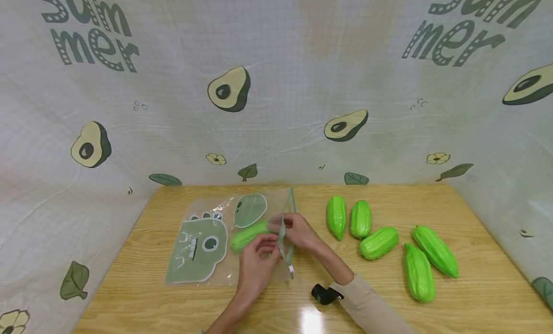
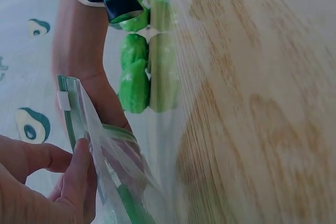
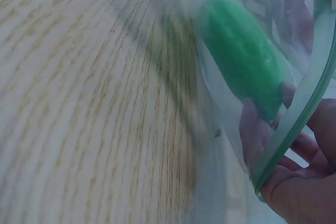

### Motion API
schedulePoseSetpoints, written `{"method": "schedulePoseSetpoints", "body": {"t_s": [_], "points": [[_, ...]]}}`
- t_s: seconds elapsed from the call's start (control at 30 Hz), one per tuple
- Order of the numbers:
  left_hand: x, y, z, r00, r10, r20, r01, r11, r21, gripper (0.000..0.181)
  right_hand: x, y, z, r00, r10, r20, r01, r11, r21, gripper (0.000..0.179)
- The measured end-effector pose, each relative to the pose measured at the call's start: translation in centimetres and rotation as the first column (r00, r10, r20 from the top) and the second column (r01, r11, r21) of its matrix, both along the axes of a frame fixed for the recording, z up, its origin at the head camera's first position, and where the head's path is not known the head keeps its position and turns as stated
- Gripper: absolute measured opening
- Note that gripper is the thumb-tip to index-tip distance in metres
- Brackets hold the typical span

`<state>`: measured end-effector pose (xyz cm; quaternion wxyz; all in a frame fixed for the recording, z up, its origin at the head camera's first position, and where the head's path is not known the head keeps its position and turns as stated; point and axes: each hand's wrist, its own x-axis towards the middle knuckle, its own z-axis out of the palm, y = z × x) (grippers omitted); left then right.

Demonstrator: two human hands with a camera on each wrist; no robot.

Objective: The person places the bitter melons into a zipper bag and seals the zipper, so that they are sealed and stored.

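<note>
A clear zip bag (image 1: pixel 235 276) with green monster prints lies on the table, its green-edged mouth toward the right. My left hand (image 1: pixel 258 262) pinches the near side of the mouth between thumb and fingers, just below the zip strip (image 2: pixel 68 111). Through that opening reaches my right hand (image 1: pixel 298 232), its fingers inside the bag. In the right wrist view, those fingers (image 3: pixel 252 129) grip the end of a ridged green gourd (image 3: pixel 241 51), seen through the plastic. The gourd's other end points left, deeper into the bag.
Several more ridged green gourds (image 1: pixel 360 220) lie on the wooden table (image 1: pixel 345 276) to the right of the bag. A black wrist camera (image 1: pixel 325 294) sits at my right sleeve. A white cloth (image 1: pixel 276 147) printed with avocados hangs behind and at the sides.
</note>
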<state>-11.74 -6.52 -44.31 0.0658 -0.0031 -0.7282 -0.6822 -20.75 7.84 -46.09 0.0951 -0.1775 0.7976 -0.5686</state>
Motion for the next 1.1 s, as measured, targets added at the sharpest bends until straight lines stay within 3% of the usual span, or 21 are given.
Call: {"method": "schedulePoseSetpoints", "body": {"t_s": [0.37,0.67,0.9,1.1], "points": [[0.0,-0.2,-0.1,0.999,-0.018,-0.026,0.018,1.000,0.000,0.022,0.1,0.0,-0.2,0.996,0.081,-0.034,-0.079,0.996,0.048,0.024],[-0.1,-0.3,-0.1,0.999,-0.029,0.017,0.030,0.998,-0.056,0.022,0.0,0.8,-0.2,0.986,0.167,-0.011,-0.166,0.983,0.073,0.027],[0.0,-0.3,-0.1,0.999,-0.031,0.008,0.032,0.997,-0.068,0.021,0.0,1.2,0.1,0.974,0.228,-0.015,-0.226,0.971,0.081,0.029],[0.0,-0.2,-0.1,1.000,-0.030,-0.001,0.030,0.998,-0.053,0.021,0.3,1.7,0.5,0.973,0.231,-0.022,-0.228,0.970,0.085,0.027]]}}
